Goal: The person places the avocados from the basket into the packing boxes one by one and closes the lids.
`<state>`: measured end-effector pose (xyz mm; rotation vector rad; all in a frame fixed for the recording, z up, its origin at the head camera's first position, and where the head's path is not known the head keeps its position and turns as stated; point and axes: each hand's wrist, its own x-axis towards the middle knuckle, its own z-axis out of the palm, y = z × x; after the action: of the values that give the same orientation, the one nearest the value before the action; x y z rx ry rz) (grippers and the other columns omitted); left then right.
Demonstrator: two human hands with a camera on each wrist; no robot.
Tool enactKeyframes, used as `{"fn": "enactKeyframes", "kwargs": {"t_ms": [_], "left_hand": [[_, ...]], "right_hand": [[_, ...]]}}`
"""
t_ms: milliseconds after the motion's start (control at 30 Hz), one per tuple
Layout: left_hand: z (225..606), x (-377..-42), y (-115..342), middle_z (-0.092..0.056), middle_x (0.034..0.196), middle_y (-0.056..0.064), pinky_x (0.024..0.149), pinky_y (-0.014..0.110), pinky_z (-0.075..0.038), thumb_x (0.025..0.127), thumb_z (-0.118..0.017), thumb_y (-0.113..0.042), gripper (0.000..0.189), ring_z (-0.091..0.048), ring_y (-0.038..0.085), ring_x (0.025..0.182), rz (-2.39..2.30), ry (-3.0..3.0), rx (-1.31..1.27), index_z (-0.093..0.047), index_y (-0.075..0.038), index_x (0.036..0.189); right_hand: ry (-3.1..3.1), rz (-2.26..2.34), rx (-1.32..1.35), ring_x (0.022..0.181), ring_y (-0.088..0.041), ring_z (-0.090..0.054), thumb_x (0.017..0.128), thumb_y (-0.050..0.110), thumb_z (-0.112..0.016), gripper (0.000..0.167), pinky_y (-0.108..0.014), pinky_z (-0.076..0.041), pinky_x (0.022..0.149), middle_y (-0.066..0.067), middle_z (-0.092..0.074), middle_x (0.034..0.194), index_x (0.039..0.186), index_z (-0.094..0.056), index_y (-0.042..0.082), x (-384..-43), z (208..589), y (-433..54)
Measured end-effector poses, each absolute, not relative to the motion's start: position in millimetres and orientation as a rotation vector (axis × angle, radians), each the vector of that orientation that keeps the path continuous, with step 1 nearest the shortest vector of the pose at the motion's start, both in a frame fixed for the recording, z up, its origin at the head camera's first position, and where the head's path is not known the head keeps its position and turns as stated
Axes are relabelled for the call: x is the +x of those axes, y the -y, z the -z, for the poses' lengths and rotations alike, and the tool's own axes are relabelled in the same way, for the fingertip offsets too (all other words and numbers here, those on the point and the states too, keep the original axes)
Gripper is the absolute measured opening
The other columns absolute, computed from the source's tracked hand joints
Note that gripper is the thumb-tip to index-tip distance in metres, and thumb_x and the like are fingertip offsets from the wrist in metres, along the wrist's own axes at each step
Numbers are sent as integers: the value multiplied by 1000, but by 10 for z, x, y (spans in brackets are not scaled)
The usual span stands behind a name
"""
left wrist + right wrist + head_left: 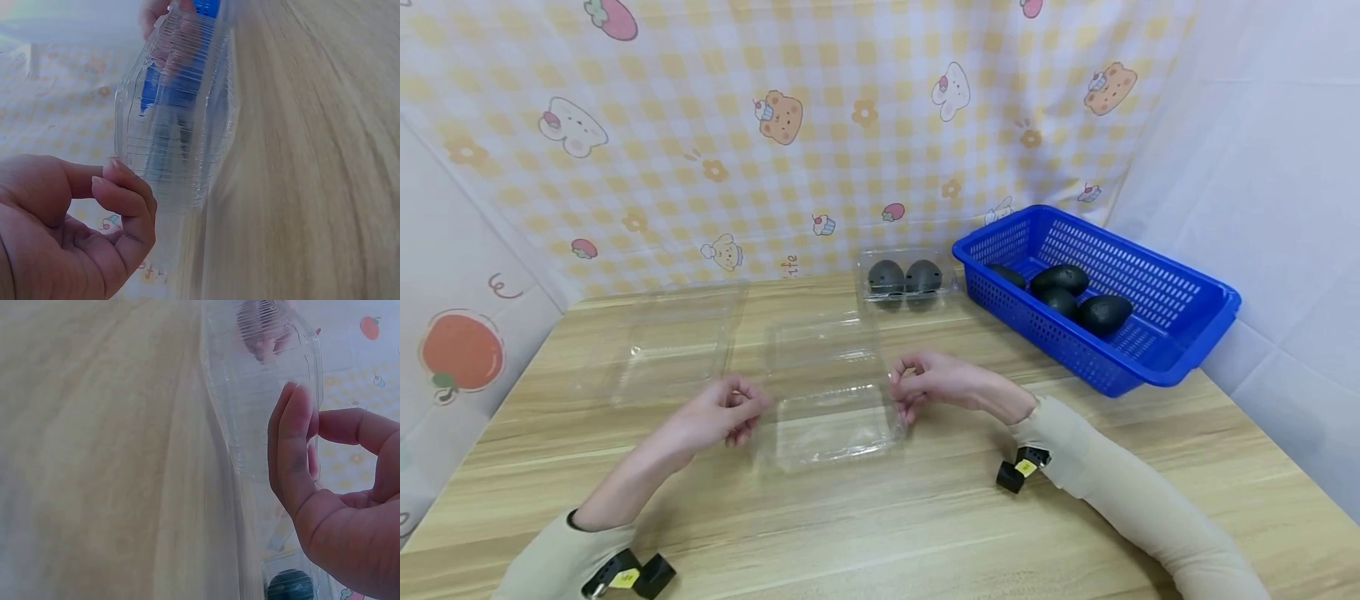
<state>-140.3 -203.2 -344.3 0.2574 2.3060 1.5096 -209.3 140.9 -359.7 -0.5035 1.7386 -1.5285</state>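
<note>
A clear plastic clamshell box point(835, 425) lies open on the table between the two hands, its lid half point(820, 342) folded back toward the far side. On its left side, the left hand point(730, 408) pinches the rim between thumb and fingertips, as the left wrist view shows beside the ribbed wall point(181, 119). The right hand point(928, 385) grips the opposite rim, thumb on one side and bent fingers point(294, 444) on the other. Through the see-through plastic, nothing shows inside this box.
Another open clear box point(670, 358) lies at the left. Toward the back, a closed clear box point(868, 292) holds two dark avocados point(922, 279). A blue basket point(1165, 367) with several avocados point(1105, 315) stands at the right, near a patterned cloth point(850, 167).
</note>
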Motion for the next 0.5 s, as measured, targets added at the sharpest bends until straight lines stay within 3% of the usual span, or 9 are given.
{"fn": "enactKeyframes", "kwargs": {"t_ms": [500], "left_hand": [[3464, -1359, 1889, -55, 73, 4, 52, 23, -45, 104, -56, -15, 19, -52, 11, 59, -1549, -2224, 287, -47, 2, 104]], "right_hand": [[-1709, 1523, -570, 73, -20, -65, 98, 2, -53, 9, -31, -59, 75, -11, -61, 83, 105, -49, -1, -1996, 3615, -1607]]}}
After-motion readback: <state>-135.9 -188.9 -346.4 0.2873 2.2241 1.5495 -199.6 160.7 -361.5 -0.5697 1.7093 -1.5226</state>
